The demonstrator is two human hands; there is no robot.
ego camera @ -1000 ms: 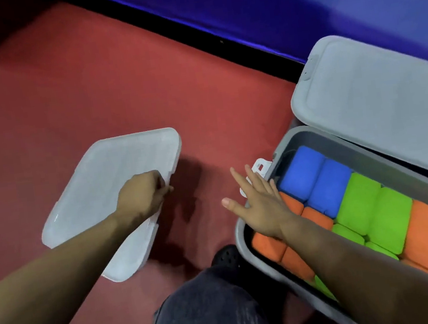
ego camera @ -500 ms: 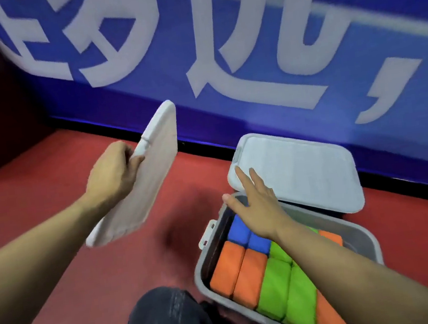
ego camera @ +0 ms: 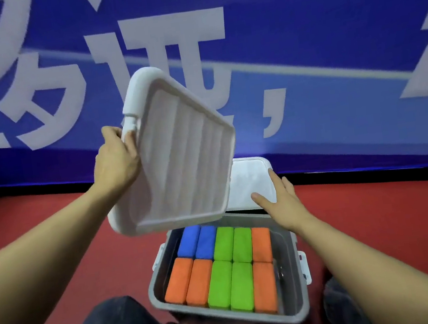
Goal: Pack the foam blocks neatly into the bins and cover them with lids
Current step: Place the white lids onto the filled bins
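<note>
A white lid (ego camera: 177,161) is being held tilted in the air above the open grey bin (ego camera: 295,311), gripped at its left edge by the left hand (ego camera: 117,161), whose fingers are curled round the rim. The right hand (ego camera: 277,199) is being held flat beside it, fingers straight and slightly spread, with nothing in it. A slip seems possible, since the lid is being carried by one edge only; a skewed landing might leave it unlatched. The bin is standing on the red floor (ego camera: 378,221), and orange, green and blue foam blocks (ego camera: 226,266) are lying inside in two tidy rows. A second lidded bin (ego camera: 251,181) is sitting just behind.
</note>
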